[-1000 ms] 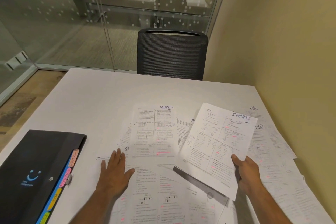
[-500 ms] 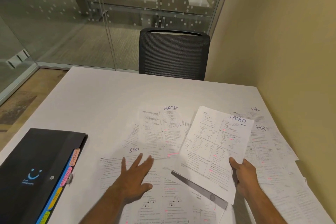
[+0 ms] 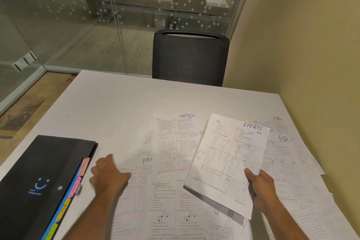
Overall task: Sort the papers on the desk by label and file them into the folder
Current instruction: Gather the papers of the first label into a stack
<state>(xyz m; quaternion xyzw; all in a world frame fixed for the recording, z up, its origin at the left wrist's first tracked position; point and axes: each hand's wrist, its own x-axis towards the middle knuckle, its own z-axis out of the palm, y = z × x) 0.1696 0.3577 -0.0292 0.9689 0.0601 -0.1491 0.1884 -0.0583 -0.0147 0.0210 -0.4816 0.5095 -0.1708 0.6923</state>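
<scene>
My right hand (image 3: 260, 187) grips a sheet labelled SPORTS (image 3: 226, 158) by its lower right edge, lifted a little off the desk. My left hand (image 3: 109, 176) is blurred, lying on the left edge of another SPORTS sheet (image 3: 153, 200) that rests flat on the desk. An ADMIN sheet (image 3: 171, 142) lies behind it. Two HR sheets (image 3: 282, 142) lie at the right among several other papers. A black expanding folder (image 3: 39, 181) with coloured tabs reading ADMIN, FINANCE and HR sits closed at the left.
The white desk (image 3: 120, 107) meets a yellow wall on the right. A black mesh chair (image 3: 190, 56) stands at the far edge. Glass partitions rise behind and to the left.
My left hand slid left across the papers toward the folder, uncovering the lower SPORTS label. My right hand kept hold of the SPORTS sheet, nearly still.
</scene>
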